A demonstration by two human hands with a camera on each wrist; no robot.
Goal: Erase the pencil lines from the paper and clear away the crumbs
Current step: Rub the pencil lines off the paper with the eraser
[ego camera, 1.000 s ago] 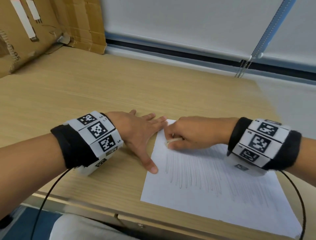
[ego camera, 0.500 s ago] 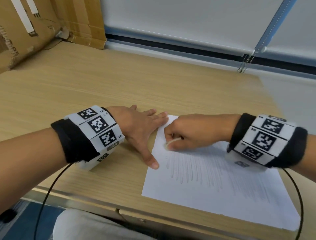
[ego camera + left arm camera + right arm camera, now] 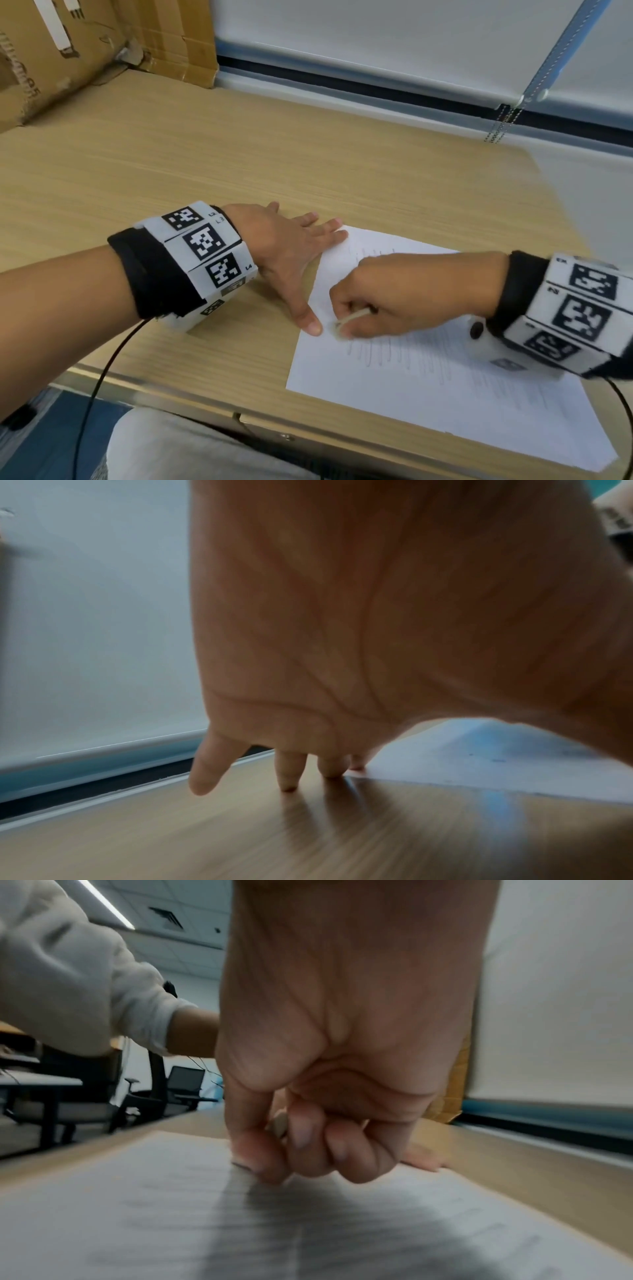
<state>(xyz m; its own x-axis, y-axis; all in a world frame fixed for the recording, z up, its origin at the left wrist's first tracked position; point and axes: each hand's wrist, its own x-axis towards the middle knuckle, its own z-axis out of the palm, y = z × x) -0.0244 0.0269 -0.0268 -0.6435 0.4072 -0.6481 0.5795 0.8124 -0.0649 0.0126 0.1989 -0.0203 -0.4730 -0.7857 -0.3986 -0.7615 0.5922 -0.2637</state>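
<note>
A white sheet of paper (image 3: 445,394) with faint vertical pencil lines (image 3: 383,356) lies on the wooden desk (image 3: 239,164). My right hand (image 3: 346,325) pinches a small pale eraser (image 3: 349,320) and presses its tip on the paper near the left edge. In the right wrist view the right hand (image 3: 274,1150) has curled fingers over the paper (image 3: 171,1218), with a sliver of the eraser (image 3: 279,1123) showing. My left hand (image 3: 294,253) lies flat with spread fingers, its thumb and fingertips on the sheet's left edge and top corner. The left wrist view shows the left hand's fingertips (image 3: 289,783) touching the desk beside the paper (image 3: 479,764).
Cardboard boxes (image 3: 85,44) stand at the desk's back left. A window blind with a bead chain (image 3: 500,126) runs along the far side. The desk's front edge (image 3: 239,407) is close below the paper. Office chairs (image 3: 178,1091) show in the right wrist view.
My right hand has drawn the eraser down the paper towards me, from near the top corner to beside my left thumb. The left hand stays flat on the sheet's edge.
</note>
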